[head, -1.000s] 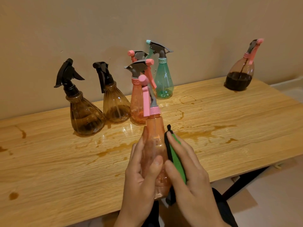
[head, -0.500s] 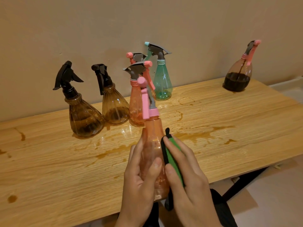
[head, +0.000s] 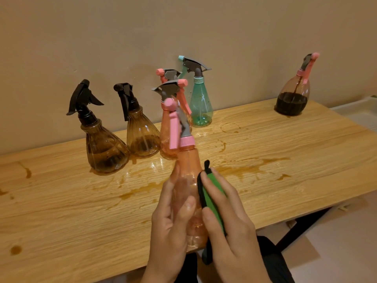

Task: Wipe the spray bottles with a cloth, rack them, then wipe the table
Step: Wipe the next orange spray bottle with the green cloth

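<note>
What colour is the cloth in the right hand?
The cloth is green with black edging; the head view shows it best.

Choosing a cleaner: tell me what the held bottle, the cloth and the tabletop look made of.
Held bottle: translucent orange plastic, glossy, see-through with highlights. Cloth: soft green fabric, black edging, maybe microfibre. Tabletop: wood-grain surface, likely laminate; spills pool on top.

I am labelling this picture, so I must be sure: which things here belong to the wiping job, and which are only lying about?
Belonging: clear orange plastic spray bottle in left hand; green black-edged cloth under right hand; the six spray bottles standing behind; stained wooden table.
Only lying about: white ledge past the table's right end; beige wall. No rack shows.
</note>
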Tool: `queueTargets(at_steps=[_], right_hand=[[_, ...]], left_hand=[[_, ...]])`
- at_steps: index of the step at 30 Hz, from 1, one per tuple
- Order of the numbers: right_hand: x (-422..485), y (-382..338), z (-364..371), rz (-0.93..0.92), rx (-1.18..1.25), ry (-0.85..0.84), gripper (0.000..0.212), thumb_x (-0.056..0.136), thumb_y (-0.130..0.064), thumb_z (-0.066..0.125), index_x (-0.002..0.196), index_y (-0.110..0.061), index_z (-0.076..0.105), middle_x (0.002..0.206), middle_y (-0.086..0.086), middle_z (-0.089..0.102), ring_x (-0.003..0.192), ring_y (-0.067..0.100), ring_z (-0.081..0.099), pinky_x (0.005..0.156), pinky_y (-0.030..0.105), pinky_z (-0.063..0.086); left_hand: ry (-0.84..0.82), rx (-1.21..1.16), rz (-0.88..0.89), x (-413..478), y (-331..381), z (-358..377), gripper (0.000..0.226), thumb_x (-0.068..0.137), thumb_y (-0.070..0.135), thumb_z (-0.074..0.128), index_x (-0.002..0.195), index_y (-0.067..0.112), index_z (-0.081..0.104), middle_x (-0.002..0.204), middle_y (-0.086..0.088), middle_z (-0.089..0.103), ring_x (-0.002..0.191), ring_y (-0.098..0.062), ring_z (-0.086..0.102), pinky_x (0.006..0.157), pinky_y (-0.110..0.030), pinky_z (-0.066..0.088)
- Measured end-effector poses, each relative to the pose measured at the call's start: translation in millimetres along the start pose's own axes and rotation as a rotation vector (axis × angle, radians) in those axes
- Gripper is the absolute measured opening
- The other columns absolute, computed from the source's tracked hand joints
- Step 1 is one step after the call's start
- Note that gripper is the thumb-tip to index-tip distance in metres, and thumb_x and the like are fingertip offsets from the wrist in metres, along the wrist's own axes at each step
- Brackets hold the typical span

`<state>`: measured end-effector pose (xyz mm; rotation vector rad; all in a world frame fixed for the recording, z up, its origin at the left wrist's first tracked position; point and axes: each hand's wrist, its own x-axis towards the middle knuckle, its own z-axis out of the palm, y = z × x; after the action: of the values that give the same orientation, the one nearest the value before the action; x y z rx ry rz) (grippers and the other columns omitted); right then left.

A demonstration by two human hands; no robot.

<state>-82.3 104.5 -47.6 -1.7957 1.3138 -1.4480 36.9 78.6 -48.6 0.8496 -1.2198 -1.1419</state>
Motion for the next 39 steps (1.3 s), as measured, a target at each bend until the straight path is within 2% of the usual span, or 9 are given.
queueTargets(at_steps=[4,7,13,17,21,24,29,34,39], right_hand=[[23,-3,-12,0.092,0.201,0.019,0.044,0.107,-0.038,0.045,0.148,-0.052,0.039,0.147,-0.036,0.043,0.138,-0.012,0.039,0.107,0.008,0.035],[21,-6,-13,-0.004,0.079,0.035,0.044,0.110,-0.033,0.043,0.152,-0.045,0.039,0.152,-0.028,0.042,0.141,-0.006,0.039,0.107,0.009,0.035],[-12,1,-1,-0.090,-0.074,0.071,0.041,0.107,-0.046,0.038,0.146,-0.045,0.049,0.161,-0.012,0.035,0.145,0.004,0.039,0.107,0.010,0.036],[-14,1,3,0.019,0.044,0.070,0.043,0.104,-0.059,0.034,0.145,-0.055,0.045,0.158,-0.023,0.036,0.143,-0.005,0.036,0.104,0.002,0.031],[-9,2,2,0.023,0.051,0.056,0.045,0.103,-0.047,0.041,0.146,-0.056,0.043,0.158,-0.026,0.035,0.143,-0.006,0.035,0.104,0.002,0.031],[-8,4,-1,-0.043,-0.023,0.050,0.047,0.103,-0.037,0.045,0.149,-0.047,0.045,0.161,-0.017,0.034,0.146,-0.001,0.035,0.107,0.005,0.031],[2,5,-6,-0.001,0.014,-0.013,0.047,0.103,-0.041,0.043,0.149,-0.052,0.040,0.160,-0.023,0.033,0.147,-0.003,0.032,0.108,0.006,0.030],[23,2,-13,0.056,0.128,-0.095,0.046,0.104,-0.044,0.043,0.148,-0.056,0.036,0.154,-0.032,0.037,0.144,-0.009,0.032,0.112,0.011,0.030],[5,5,-6,-0.021,0.017,-0.086,0.047,0.105,-0.040,0.043,0.150,-0.050,0.041,0.160,-0.023,0.033,0.146,-0.005,0.031,0.108,0.005,0.029]], left_hand=[[-0.098,0.093,0.023,-1,1,1,0.055,0.083,0.039,0.069,0.136,0.054,0.060,0.138,0.008,0.065,0.131,-0.013,0.061,0.099,-0.018,0.049],[-0.113,0.070,0.034,-1,2,1,0.054,0.082,0.037,0.068,0.133,0.054,0.062,0.136,0.011,0.066,0.129,-0.012,0.062,0.098,-0.018,0.050],[-0.001,-0.139,-0.050,1,1,-1,0.055,0.079,0.037,0.067,0.134,0.047,0.064,0.142,0.000,0.065,0.131,-0.024,0.063,0.102,-0.034,0.054],[0.022,-0.124,-0.061,2,2,-3,0.068,0.076,0.057,0.079,0.140,0.049,0.057,0.148,-0.002,0.060,0.134,-0.027,0.060,0.110,-0.051,0.044],[-0.012,-0.033,-0.043,2,2,-1,0.078,0.070,0.073,0.079,0.140,0.056,0.052,0.151,0.009,0.056,0.138,-0.017,0.056,0.109,-0.032,0.050],[-0.019,0.003,-0.042,2,2,0,0.077,0.072,0.063,0.082,0.142,0.051,0.053,0.146,0.019,0.059,0.135,-0.007,0.057,0.104,-0.019,0.049],[-0.031,-0.017,-0.072,0,-3,-1,0.073,0.077,0.044,0.067,0.146,0.037,0.045,0.142,0.018,0.063,0.133,-0.010,0.059,0.104,-0.032,0.052],[-0.018,0.073,-0.025,-1,4,5,0.074,0.075,0.048,0.071,0.144,0.036,0.045,0.136,0.032,0.060,0.126,0.005,0.059,0.094,-0.008,0.047],[0.066,-0.003,-0.042,1,1,2,0.072,0.077,0.047,0.072,0.144,0.043,0.048,0.139,0.016,0.065,0.129,-0.008,0.062,0.097,-0.020,0.052]])
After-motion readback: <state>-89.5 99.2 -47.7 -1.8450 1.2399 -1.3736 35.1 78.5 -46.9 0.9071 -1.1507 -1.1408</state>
